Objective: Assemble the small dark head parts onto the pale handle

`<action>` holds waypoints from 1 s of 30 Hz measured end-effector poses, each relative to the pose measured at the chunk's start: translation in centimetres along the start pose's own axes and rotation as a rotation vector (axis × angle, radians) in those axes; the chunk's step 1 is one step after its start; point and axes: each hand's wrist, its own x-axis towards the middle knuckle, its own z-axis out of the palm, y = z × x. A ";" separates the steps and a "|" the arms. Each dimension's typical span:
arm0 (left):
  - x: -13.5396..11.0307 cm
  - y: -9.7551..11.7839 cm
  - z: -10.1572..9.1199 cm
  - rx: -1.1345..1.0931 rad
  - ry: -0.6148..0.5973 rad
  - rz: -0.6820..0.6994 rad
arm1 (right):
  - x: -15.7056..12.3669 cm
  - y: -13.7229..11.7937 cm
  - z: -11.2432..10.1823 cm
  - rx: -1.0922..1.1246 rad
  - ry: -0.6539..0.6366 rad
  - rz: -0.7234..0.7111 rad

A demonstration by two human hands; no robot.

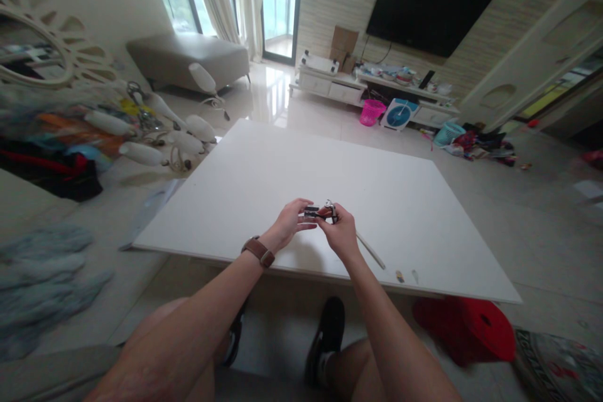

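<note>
Both hands meet above the near middle of a large white board. Between them is a small black-and-silver object, too small to name by kind. My right hand pinches its right part, where a shiny metal piece and a dark curved piece stick up between the fingers. My left hand, with a brown-strapped watch on the wrist, holds the left end between thumb and fingers. On the board, right of my right hand, lies a thin pale stick. Beyond it are a small brownish piece and a small clear piece.
A chandelier with white shades stands left of the board. A red roll lies under the right front edge. Farther back are a grey bench, a low white cabinet, a pink basket and a blue-and-white fan.
</note>
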 end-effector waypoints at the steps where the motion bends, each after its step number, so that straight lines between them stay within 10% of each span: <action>1: 0.0 0.0 0.0 0.004 -0.006 0.003 | 0.0 -0.1 0.0 -0.021 0.000 -0.001; 17: -0.1 0.1 0.1 0.023 -0.033 0.020 | -0.4 -0.4 0.0 -0.180 -0.084 -0.096; 30: -0.7 0.3 0.3 0.108 -0.065 0.018 | 0.3 -0.8 -0.5 -0.066 0.167 0.027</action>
